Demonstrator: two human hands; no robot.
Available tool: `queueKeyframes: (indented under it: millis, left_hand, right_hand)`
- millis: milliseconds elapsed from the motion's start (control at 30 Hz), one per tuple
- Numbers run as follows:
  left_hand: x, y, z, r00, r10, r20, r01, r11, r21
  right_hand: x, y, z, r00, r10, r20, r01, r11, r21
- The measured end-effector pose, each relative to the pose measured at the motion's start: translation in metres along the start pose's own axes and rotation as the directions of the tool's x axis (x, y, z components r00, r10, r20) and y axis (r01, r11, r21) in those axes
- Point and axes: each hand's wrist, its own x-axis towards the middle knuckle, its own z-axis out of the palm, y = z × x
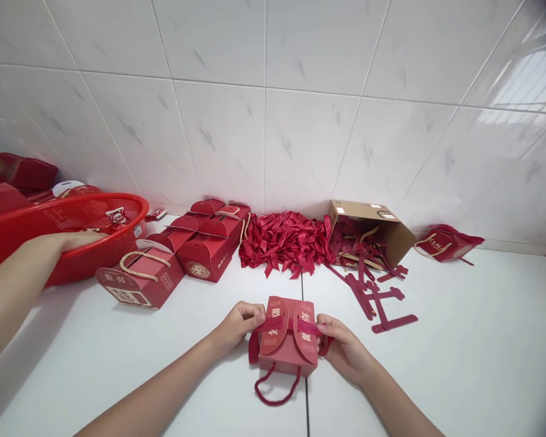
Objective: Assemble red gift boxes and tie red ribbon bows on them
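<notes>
A small red gift box (287, 355) with gold characters on its rounded top flaps and a red rope handle stands on the white surface right in front of me. My left hand (239, 326) pinches a red ribbon (273, 325) at the box's left flap. On the other side, my right hand (343, 347) pinches the same ribbon at the right flap. Both hands are closed on the ribbon ends, which run across the top of the box.
Another person's arm (31, 264) reaches into a red plastic basket (122, 240) at the left. Several finished red boxes (186, 249) lie beside it. A heap of red ribbons (286, 240), a tipped cardboard carton (373, 227), loose red strips (382, 303) and a red bag (446, 243) line the tiled wall.
</notes>
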Motion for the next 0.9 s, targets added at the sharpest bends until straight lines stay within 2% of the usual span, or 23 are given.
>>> queueKeyframes:
  millis: [167, 333, 533, 667, 900]
  left_hand:
    - [-0.003, 0.003, -0.004, 0.996, -0.081, 0.036, 0.085, 0.992, -0.098]
    - [-0.004, 0.005, -0.006, 0.992, -0.103, 0.079, 0.114, 0.984, -0.139]
    - [0.002, 0.005, -0.009, 0.982, -0.111, 0.15, 0.133, 0.98, -0.147]
    - [0.004, 0.003, -0.012, 0.972, -0.136, 0.191, 0.162, 0.978, -0.129]
    - [0.002, -0.003, -0.013, 0.965, -0.166, 0.204, 0.196, 0.971, -0.136]
  right_hand:
    - [0.0, -0.003, -0.002, 0.999, 0.013, 0.03, -0.014, 0.999, 0.049]
    - [-0.001, -0.01, -0.002, 0.998, 0.054, 0.018, -0.055, 0.996, 0.07]
    - [-0.001, -0.01, -0.004, 0.999, 0.029, -0.024, -0.027, 0.995, 0.094]
    - [0.0, -0.01, -0.007, 0.997, 0.067, -0.038, -0.062, 0.991, 0.121]
    - [-0.003, -0.008, -0.008, 0.997, 0.067, -0.04, -0.061, 0.989, 0.136]
